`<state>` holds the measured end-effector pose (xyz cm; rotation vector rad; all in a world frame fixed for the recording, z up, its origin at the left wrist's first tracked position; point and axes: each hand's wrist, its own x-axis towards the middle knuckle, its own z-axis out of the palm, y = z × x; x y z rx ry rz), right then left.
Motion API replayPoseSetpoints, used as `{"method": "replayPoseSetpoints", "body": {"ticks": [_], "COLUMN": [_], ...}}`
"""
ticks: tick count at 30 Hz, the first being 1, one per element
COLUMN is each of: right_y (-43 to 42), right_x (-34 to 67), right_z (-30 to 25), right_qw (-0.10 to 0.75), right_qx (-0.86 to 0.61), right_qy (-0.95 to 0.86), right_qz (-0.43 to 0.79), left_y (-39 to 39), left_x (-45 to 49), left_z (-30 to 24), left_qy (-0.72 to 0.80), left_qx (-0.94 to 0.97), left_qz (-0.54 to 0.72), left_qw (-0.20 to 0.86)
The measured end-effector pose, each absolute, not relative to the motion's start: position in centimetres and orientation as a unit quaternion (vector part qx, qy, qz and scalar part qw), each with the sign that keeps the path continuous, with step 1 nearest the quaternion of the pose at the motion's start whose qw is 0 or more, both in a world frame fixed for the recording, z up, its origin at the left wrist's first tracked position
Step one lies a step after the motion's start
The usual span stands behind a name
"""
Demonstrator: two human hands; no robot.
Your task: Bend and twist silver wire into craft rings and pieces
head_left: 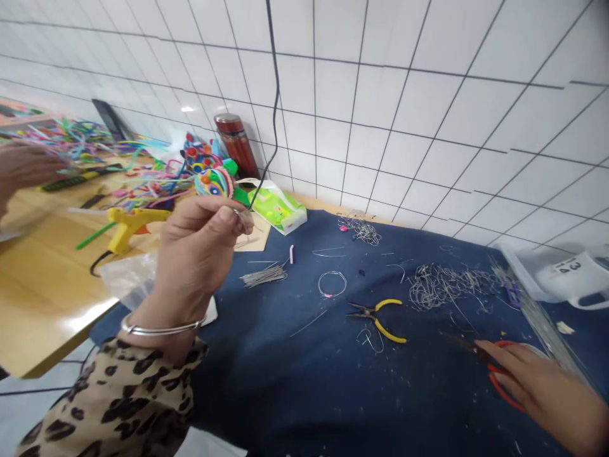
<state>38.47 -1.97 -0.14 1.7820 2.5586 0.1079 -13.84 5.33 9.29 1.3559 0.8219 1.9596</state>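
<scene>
Cloth [295,381] covers the right part of the table [42,298], with bare tabletop to its left.

Mid-cloth:
- Pliers [378,317].
- Wire ring [332,284] just behind them to the left.
- Bundle of wire pieces [264,275] further left.

Right of the pliers lies a wire tangle [442,285]. A smaller tangle [364,231] sits at the cloth's back edge, near the wall [428,95].

Scissors [499,374] lie toward the cloth's front right corner, in the right hand [547,387]. Plastic box [523,273] at the right edge, behind the scissors.

Left hand [200,254] is raised over the cloth's left edge, pinching a bit of wire [243,219]. Glue gun [130,225] lies on bare tabletop left of that hand.

Flask [236,146] stands at the back against the wall, with a packet [278,209] in front of it to the right, at the cloth's back left corner.

Another person's hand [23,168] is at the table's far left.
</scene>
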Motion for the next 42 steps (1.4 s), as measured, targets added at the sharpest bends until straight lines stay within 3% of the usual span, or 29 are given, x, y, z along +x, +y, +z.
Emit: {"method": "replayPoseSetpoints", "body": {"ticks": [3, 7, 14, 18, 25, 28, 34, 42], "right_y": [-2.3, -2.8, -3.2, -2.7, -2.0, -1.8, 0.3, 3.6], "right_x": [38.5, 38.5, 36.7, 34.4, 31.4, 28.9, 21.3, 17.9], "right_z": [-0.4, 0.0, 1.0, 1.2, 2.6, 4.6, 7.2, 4.6], "right_qw": [0.071, 0.083, 0.073, 0.082, 0.129, 0.073, -0.157, -0.199], "right_qx": [0.546, 0.57, 0.598, 0.577, 0.592, 0.603, 0.531, 0.547], "right_qy": [0.835, 0.818, 0.798, 0.812, 0.794, 0.794, 0.803, 0.708], "right_qz": [0.008, 0.012, 0.008, -0.009, 0.048, 0.019, -0.219, -0.399], "left_y": [4.3, 3.7, 3.2, 3.0, 2.9, 2.8, 2.6, 3.3], "left_x": [-14.1, -13.1, -4.9, -0.6, 1.8, 1.9, 1.9, 1.0], "left_z": [9.7, 8.9, 4.4, 3.0, 1.5, 0.8, 0.7, 0.3], "left_qy": [0.347, 0.373, 0.406, 0.381, 0.407, 0.422, 0.425, 0.409], "left_qx": [0.517, 0.521, 0.493, 0.447, 0.422, 0.427, 0.462, 0.423], "left_qz": [0.726, 0.696, 0.492, 0.425, 0.413, 0.421, 0.442, 0.427], "left_qw": [0.29, 0.323, 0.592, 0.689, 0.697, 0.68, 0.641, 0.687]}}
